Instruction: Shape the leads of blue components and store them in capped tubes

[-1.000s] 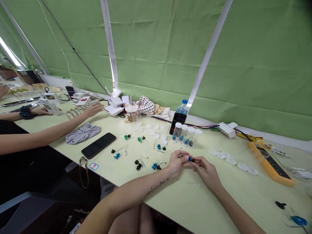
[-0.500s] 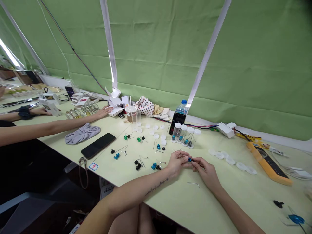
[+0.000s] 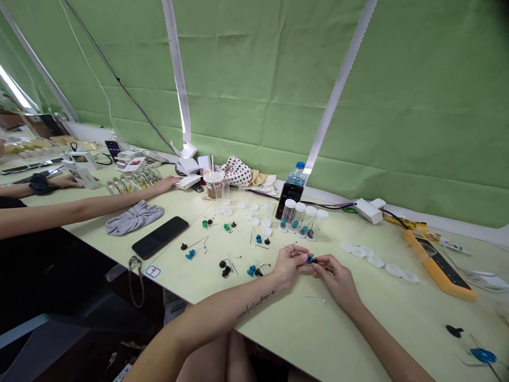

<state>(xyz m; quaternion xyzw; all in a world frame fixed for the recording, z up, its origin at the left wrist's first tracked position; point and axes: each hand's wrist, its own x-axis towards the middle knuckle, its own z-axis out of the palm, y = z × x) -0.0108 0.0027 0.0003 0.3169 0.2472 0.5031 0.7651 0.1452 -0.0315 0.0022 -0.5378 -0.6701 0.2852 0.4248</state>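
Note:
My left hand (image 3: pixel 291 265) is closed, its thumb and fingers pinching a small blue part (image 3: pixel 309 259). Against that part's right side, my right hand (image 3: pixel 332 271) pinches a small black piece (image 3: pixel 314 261); how the two pieces join is too small to tell. Below the hands an L-shaped hex key (image 3: pixel 316 299) lies on the table. Left of my left hand are a blue part (image 3: pixel 251 270) with black pieces and thin metal rods, and a black part (image 3: pixel 226 271) beside more rods.
Capped clear tubes (image 3: pixel 304 220) stand beyond my hands, before a propped phone (image 3: pixel 289 199) and a bottle (image 3: pixel 296 174). White caps (image 3: pixel 376 261) and a yellow multimeter (image 3: pixel 439 265) lie right. At left are a black phone (image 3: pixel 160 237) and a co-worker's arm (image 3: pixel 91 208).
The co-worker's hand at the left has drawn back slightly from the white boxes. My hands keep nearly the same place and grip.

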